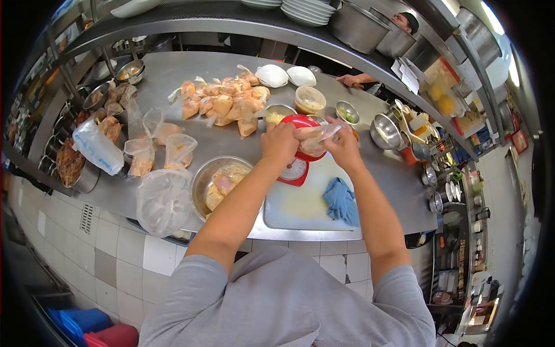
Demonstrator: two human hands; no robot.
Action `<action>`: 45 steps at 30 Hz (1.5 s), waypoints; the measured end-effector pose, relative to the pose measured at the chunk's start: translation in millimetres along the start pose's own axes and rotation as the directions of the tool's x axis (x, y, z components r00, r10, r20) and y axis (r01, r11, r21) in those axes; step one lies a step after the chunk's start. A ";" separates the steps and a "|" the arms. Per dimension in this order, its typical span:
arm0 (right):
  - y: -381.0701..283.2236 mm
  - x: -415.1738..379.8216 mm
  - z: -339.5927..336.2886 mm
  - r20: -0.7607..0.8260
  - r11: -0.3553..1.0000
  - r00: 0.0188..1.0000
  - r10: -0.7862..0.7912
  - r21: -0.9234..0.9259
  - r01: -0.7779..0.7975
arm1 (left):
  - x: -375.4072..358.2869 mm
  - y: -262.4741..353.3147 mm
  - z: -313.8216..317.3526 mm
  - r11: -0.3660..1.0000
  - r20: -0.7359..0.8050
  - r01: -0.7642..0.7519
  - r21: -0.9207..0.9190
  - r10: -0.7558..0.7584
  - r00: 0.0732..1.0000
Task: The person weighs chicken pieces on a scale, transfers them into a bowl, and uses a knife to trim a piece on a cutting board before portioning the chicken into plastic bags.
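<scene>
The left hand (280,144) and the right hand (344,147) both pinch a clear plastic bag (315,137) of pale meat, held stretched between them just above the red kitchen scale (296,168), whose dial markings are too small to read, with a blue cloth (341,201) below the right hand.

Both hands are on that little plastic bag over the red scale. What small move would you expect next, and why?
Probably twisting the bag's neck shut. The left hand and right hand hold a filled plastic bag just above the red scale, and a pile of closed bags with the same orange filling lies on the steel table behind. That suggests this one gets closed likewise.
</scene>
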State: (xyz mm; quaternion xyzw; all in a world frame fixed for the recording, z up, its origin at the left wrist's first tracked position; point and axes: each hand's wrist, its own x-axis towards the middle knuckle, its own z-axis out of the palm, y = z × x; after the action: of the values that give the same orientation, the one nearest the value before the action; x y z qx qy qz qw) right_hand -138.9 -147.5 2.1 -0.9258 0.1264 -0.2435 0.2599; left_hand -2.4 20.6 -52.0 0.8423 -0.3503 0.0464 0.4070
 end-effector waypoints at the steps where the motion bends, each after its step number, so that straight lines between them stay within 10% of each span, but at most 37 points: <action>1: 0.2 1.2 1.1 0.010 0.963 0.989 0.147 0.229 -0.145 | 0.3 0.6 0.7 0.998 0.011 0.014 -0.059 -0.014 1.000; 4: 15.4 7.7 11.8 0.035 0.784 0.922 0.386 0.514 -0.348 | -2.8 8.5 6.5 0.962 -0.301 -0.169 -0.215 0.100 0.948; 8: -1.5 16.5 13.5 0.140 0.869 0.931 0.337 0.335 -0.365 | -6.1 36.1 -18.8 0.806 -0.384 -0.514 -0.294 0.393 0.836; 10: -59.7 2.0 -9.4 0.197 0.931 0.974 0.109 -0.363 -0.030 | -7.7 44.5 -15.2 0.887 -0.090 -0.460 -0.047 0.455 0.886; 13: -45.3 -5.9 -18.0 0.322 0.924 0.921 0.220 -0.371 -0.091 | -6.1 49.3 -29.1 0.926 0.337 -0.247 0.286 0.144 0.930; 15: -49.5 -16.8 -20.2 0.327 0.918 0.903 0.280 -0.366 -0.152 | -7.4 55.2 -26.0 0.905 0.326 -0.257 0.339 0.143 0.934; 23: -79.0 -36.6 -32.2 -0.008 0.994 0.995 0.097 0.053 -0.096 | -1.4 61.9 -19.3 0.801 0.304 -0.571 0.180 0.507 0.807; 28: -58.1 -45.7 -10.5 -0.054 0.924 0.974 0.220 0.331 -0.190 | 15.8 72.8 -18.7 0.823 0.517 -0.313 0.475 0.027 0.855; 32: -44.6 -59.2 0.3 -0.076 0.663 0.893 0.443 0.699 -0.269 | 38.2 55.9 -23.2 0.851 0.675 -0.471 0.233 0.207 0.708; 45: 39.8 -202.5 36.5 -0.035 0.546 0.762 0.647 0.719 -0.431 | 59.7 16.4 -27.3 0.976 0.594 -0.217 0.002 0.174 0.785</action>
State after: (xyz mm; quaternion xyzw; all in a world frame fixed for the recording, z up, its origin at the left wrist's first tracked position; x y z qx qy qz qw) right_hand -296.3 -92.3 -124.8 -0.6325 0.3483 -0.3142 0.6163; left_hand 37.7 0.3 -1.5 0.7877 -0.5429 -0.1636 0.2408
